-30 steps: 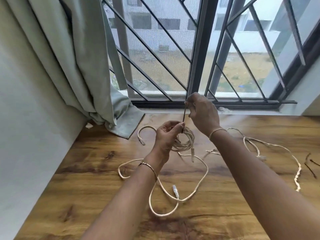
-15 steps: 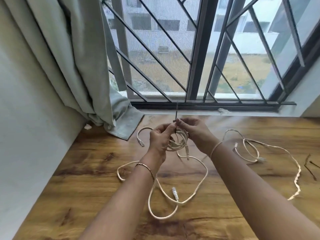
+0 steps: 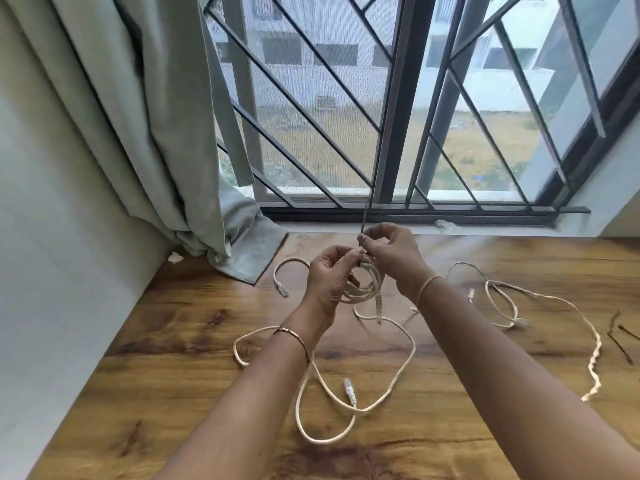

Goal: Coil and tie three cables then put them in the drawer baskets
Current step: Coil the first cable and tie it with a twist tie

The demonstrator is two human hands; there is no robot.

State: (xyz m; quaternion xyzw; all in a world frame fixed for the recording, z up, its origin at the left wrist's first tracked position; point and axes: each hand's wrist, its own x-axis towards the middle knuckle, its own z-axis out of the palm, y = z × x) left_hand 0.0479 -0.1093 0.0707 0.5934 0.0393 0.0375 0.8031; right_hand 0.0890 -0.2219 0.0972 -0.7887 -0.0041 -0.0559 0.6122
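My left hand point(image 3: 327, 277) grips a small coil of cream cable point(image 3: 367, 287) above the wooden table point(image 3: 180, 341); one plug of the coil dangles below it. My right hand point(image 3: 389, 249) pinches a thin dark tie point(image 3: 363, 223) that stands upright from the coil. A second cream cable point(image 3: 374, 400) lies loose in wide loops on the table under my forearms. A third cream cable point(image 3: 540, 299) sprawls uncoiled to the right. No drawer or basket is in view.
Two more dark ties point(image 3: 620, 337) lie near the table's right edge. A grey curtain point(image 3: 166, 133) hangs at the left and pools on the table's back corner. A barred window point(image 3: 398, 116) runs along the back, a white wall on the left.
My right hand has come down from the window sill to meet my left hand at the coil, still pinching the tie. The loose cables on the table have not moved.
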